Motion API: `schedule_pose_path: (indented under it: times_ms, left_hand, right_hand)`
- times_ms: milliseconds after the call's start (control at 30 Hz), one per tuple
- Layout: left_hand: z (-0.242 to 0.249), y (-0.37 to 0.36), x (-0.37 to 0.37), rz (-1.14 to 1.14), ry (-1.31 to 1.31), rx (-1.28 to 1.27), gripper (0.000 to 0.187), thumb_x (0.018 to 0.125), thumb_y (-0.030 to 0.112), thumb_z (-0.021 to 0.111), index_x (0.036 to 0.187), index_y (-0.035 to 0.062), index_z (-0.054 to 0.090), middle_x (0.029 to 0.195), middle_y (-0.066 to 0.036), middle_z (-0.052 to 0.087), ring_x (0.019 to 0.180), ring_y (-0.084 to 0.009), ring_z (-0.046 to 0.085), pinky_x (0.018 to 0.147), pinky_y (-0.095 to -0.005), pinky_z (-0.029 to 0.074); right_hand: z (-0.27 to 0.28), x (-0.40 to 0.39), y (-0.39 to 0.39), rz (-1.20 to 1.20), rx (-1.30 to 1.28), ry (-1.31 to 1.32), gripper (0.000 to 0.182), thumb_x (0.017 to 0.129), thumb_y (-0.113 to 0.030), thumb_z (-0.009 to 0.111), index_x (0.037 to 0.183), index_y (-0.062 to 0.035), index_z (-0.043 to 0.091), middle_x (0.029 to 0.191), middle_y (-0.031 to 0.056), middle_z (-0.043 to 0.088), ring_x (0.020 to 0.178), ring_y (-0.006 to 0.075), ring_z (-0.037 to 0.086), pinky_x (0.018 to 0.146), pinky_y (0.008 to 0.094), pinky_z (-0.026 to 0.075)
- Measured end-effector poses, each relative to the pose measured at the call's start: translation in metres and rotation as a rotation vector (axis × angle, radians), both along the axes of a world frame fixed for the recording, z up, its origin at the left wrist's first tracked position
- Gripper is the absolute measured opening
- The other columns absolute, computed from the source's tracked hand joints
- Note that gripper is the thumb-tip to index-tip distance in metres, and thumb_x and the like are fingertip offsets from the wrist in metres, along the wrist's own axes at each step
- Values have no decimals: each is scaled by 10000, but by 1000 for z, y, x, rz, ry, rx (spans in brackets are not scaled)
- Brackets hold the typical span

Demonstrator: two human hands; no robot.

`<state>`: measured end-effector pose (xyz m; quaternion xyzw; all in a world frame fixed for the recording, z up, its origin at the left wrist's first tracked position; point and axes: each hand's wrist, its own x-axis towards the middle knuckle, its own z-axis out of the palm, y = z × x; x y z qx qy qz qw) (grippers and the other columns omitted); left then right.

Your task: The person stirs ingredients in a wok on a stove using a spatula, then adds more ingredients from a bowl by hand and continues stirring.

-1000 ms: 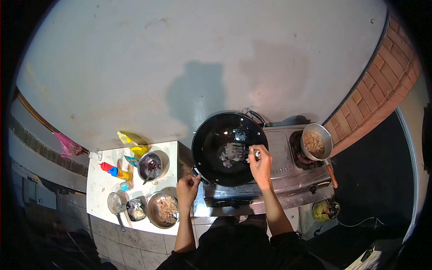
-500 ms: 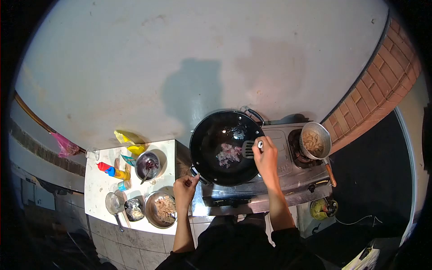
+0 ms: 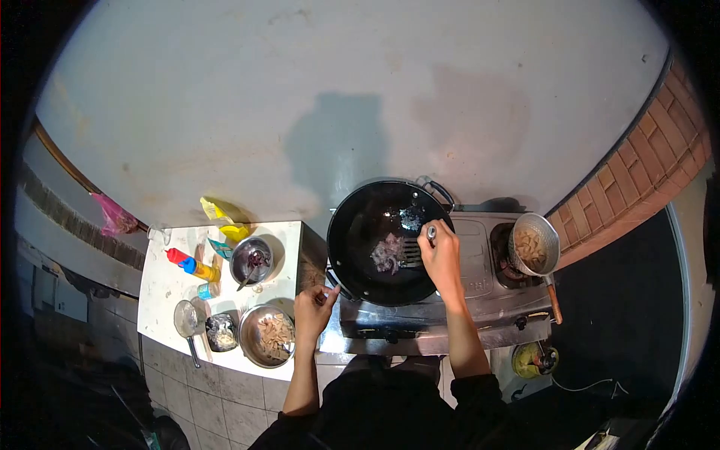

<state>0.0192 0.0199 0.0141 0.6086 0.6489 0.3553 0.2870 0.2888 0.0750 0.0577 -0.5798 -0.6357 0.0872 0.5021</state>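
Cooking under way: right hand point(image 3: 442, 259) grips the spatula point(image 3: 411, 251) against a small meat portion point(image 3: 387, 253) mid-wok point(image 3: 352, 247), left hand point(image 3: 315, 309) closed on the wok handle; bowl of strips point(image 3: 268, 335) on the desk point(image 3: 161, 289) remains unadded.

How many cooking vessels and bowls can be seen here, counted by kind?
Black wok: 1
Metal pot on the second burner: 1
Metal bowls on the white counter: 2
Total: 4
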Motion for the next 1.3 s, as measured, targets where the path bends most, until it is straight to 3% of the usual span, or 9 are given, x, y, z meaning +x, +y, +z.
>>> schedule_pose_path:
  times_ms: [67, 133, 267, 400, 633, 867, 1133, 1300]
  left_hand:
    - [2, 2, -1, 11, -4, 10, 337, 841, 291, 759, 742, -25, 695, 533, -116, 572, 456, -176, 531, 484, -324, 418]
    - [2, 1, -4, -16, 26, -27, 288, 863, 236, 744, 745, -24, 705, 546, -76, 614, 490, -117, 548, 518, -297, 444]
    - [2, 1, -6, -16, 50, 0, 293, 866, 249, 742, 767, -26, 715, 533, -75, 606, 475, -119, 543, 510, -302, 442]
    - [3, 1, -5, -13, 23, -16, 344, 906, 299, 689, 788, -23, 718, 574, -96, 630, 514, -149, 574, 541, -320, 455]
    - [3, 2, -8, -44, 57, 5, 361, 956, 293, 613, 802, -20, 703, 628, -157, 640, 557, -216, 607, 570, -342, 458]
    - [9, 4, -1, -81, 63, -56, 341, 928, 278, 659, 787, -32, 672, 599, -135, 619, 543, -197, 584, 562, -336, 452]
    - [2, 5, -3, -67, 42, -21, 331, 904, 266, 700, 771, -34, 652, 592, -82, 613, 535, -127, 543, 542, -310, 439]
    - [-7, 8, -2, -51, -23, 5, 310, 877, 272, 722, 788, -21, 670, 549, -117, 557, 474, -178, 494, 490, -334, 386]
  right_hand:
    - [1, -1, -1, 8, -19, 30, 85, 854, -8, 604, 831, 60, 559, 793, 200, 570, 682, 386, 565, 612, 433, 437]
    - [16, -1, -8, -52, -22, 104, 91, 865, -12, 597, 822, 62, 568, 785, 198, 569, 680, 392, 560, 609, 433, 433]
    - [21, 9, -9, -81, -13, 55, 65, 853, -2, 595, 847, 59, 574, 796, 197, 570, 681, 379, 564, 615, 428, 435]
    - [9, 5, -10, 7, 4, 46, 63, 839, 1, 604, 848, 54, 570, 796, 196, 567, 688, 375, 566, 630, 421, 441]
    - [40, -2, -12, -16, 46, 156, 106, 874, -19, 612, 817, 58, 568, 746, 165, 559, 587, 277, 530, 554, 372, 421]
    - [-22, 5, -8, -62, 6, 251, 102, 865, -23, 627, 807, 50, 585, 720, 160, 566, 558, 276, 536, 534, 368, 421]
    - [12, 31, -11, -177, -3, 176, 113, 878, -35, 611, 816, 51, 575, 705, 175, 566, 549, 293, 536, 538, 385, 417]
    - [2, 26, -11, -157, 60, 70, 84, 876, -22, 606, 840, 51, 582, 759, 190, 582, 615, 301, 581, 570, 380, 444]
